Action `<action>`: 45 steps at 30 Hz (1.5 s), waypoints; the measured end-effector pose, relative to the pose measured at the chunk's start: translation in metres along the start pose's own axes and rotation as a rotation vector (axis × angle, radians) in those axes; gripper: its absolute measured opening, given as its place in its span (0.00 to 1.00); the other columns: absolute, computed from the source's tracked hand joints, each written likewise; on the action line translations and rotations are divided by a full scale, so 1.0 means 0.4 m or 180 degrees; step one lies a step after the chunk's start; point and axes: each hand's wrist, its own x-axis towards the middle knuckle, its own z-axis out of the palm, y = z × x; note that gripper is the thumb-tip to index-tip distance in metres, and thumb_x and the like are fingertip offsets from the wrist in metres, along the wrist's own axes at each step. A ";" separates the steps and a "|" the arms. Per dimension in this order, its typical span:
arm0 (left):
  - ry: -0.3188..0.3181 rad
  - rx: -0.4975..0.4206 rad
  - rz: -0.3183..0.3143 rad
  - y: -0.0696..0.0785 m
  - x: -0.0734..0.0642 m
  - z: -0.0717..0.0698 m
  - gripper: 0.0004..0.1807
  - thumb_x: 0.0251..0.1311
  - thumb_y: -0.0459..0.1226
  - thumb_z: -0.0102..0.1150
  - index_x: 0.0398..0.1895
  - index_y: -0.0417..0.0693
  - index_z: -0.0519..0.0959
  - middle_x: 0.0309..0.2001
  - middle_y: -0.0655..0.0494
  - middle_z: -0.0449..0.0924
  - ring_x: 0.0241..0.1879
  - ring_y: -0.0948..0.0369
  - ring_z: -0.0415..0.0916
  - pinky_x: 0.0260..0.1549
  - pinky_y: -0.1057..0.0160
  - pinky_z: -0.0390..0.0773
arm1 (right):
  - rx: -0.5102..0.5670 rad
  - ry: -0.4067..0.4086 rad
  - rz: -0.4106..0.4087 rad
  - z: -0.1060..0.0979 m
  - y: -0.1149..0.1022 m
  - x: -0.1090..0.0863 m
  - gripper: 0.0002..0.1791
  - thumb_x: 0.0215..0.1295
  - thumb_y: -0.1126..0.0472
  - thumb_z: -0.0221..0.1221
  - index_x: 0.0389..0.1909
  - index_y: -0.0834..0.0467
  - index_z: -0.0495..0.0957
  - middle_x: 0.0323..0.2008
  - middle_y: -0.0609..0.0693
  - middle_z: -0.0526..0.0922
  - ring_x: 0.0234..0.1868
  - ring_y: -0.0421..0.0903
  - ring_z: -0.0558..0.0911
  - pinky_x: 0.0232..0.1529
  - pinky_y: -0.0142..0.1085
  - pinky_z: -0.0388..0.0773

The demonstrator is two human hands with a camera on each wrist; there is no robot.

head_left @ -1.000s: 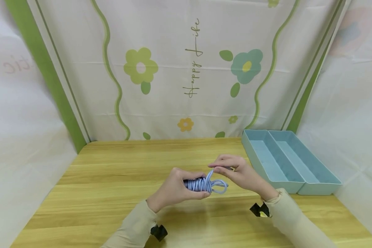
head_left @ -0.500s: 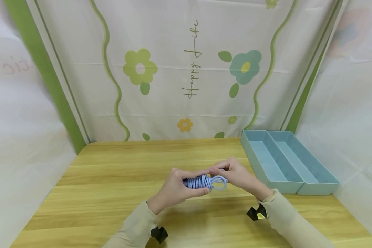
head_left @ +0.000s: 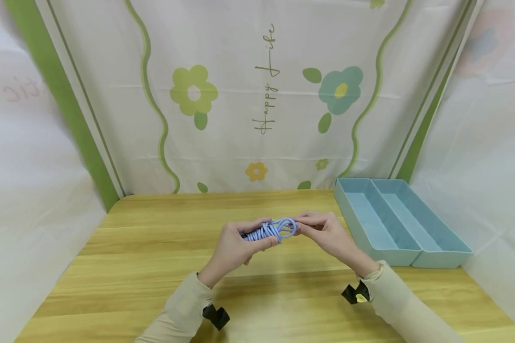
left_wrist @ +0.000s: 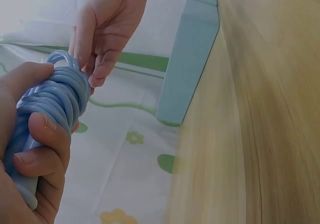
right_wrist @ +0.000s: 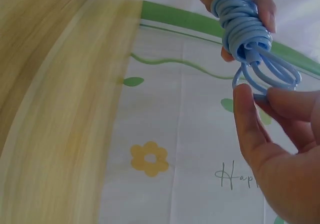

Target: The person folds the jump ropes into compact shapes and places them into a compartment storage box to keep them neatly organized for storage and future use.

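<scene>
A light-blue jump rope [head_left: 262, 232], its glossy cord wound in tight coils, is held above the table. My left hand [head_left: 233, 245] grips the coiled bundle, thumb on one side and fingers on the other. In the left wrist view a smooth, round-ended handle [left_wrist: 27, 196] lies along the palm below the coils. Loops of cord [right_wrist: 287, 75] stick out of the bundle's right end. There, my right hand [head_left: 328, 233] pinches the cord between thumb and fingertips. The far side of the bundle is hidden by the left hand.
Two pale-blue open trays [head_left: 379, 250] stand side by side at the right of the wooden table [head_left: 176, 281]. A white curtain [head_left: 223, 157] with printed flowers hangs behind the table and along both sides.
The left hand has moved up and left with the jump rope, and the bundle now tilts upward to the right. The right hand has shifted from above the loops to the loops' end.
</scene>
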 end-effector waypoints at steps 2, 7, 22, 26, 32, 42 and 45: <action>0.0012 0.0042 -0.0021 0.002 0.001 -0.001 0.24 0.54 0.48 0.74 0.56 0.61 0.83 0.37 0.58 0.86 0.08 0.55 0.63 0.03 0.58 0.67 | 0.0061 -0.0068 -0.0024 -0.001 -0.002 0.000 0.12 0.70 0.69 0.57 0.51 0.67 0.82 0.50 0.61 0.81 0.46 0.56 0.82 0.47 0.44 0.80; 0.0062 0.0159 -0.0039 0.001 0.002 0.005 0.25 0.53 0.48 0.74 0.55 0.57 0.83 0.37 0.58 0.86 0.08 0.57 0.66 0.04 0.61 0.68 | -0.0113 -0.0178 0.0159 0.004 -0.017 -0.004 0.12 0.70 0.65 0.60 0.48 0.66 0.84 0.52 0.58 0.79 0.49 0.56 0.79 0.48 0.43 0.80; 0.0182 0.0279 -0.0126 0.006 -0.002 0.031 0.23 0.50 0.46 0.77 0.50 0.53 0.86 0.37 0.58 0.86 0.21 0.61 0.79 0.14 0.63 0.77 | -0.0411 0.0028 -0.0023 0.027 -0.012 -0.007 0.08 0.63 0.71 0.64 0.42 0.61 0.87 0.43 0.51 0.83 0.46 0.51 0.80 0.48 0.39 0.79; 0.0123 0.0238 -0.0238 0.010 -0.005 0.034 0.23 0.51 0.47 0.76 0.51 0.53 0.86 0.33 0.58 0.86 0.13 0.61 0.71 0.08 0.66 0.69 | -0.0490 0.0051 -0.0109 0.030 -0.020 -0.008 0.22 0.63 0.75 0.62 0.57 0.59 0.76 0.40 0.50 0.85 0.46 0.50 0.82 0.50 0.42 0.78; -0.0020 0.0145 -0.0371 0.013 -0.011 0.038 0.22 0.53 0.48 0.74 0.52 0.56 0.85 0.29 0.57 0.85 0.08 0.61 0.63 0.05 0.66 0.65 | -0.0524 0.0019 -0.0200 0.028 -0.030 -0.011 0.29 0.64 0.80 0.57 0.63 0.58 0.66 0.36 0.52 0.86 0.39 0.49 0.83 0.37 0.38 0.80; -0.0140 0.0097 -0.0505 0.020 -0.012 0.037 0.25 0.53 0.49 0.74 0.55 0.56 0.83 0.28 0.54 0.85 0.08 0.61 0.61 0.06 0.67 0.62 | -0.0556 0.0086 -0.0041 0.029 -0.075 -0.011 0.12 0.60 0.81 0.60 0.43 0.70 0.83 0.37 0.60 0.85 0.35 0.58 0.85 0.34 0.39 0.83; -0.0216 0.0121 -0.0505 0.016 -0.010 0.034 0.24 0.53 0.49 0.74 0.55 0.56 0.83 0.28 0.53 0.85 0.08 0.61 0.62 0.06 0.67 0.63 | -0.0597 -0.0034 -0.0154 0.023 -0.076 -0.008 0.12 0.59 0.81 0.62 0.43 0.71 0.84 0.37 0.60 0.84 0.35 0.57 0.84 0.34 0.39 0.83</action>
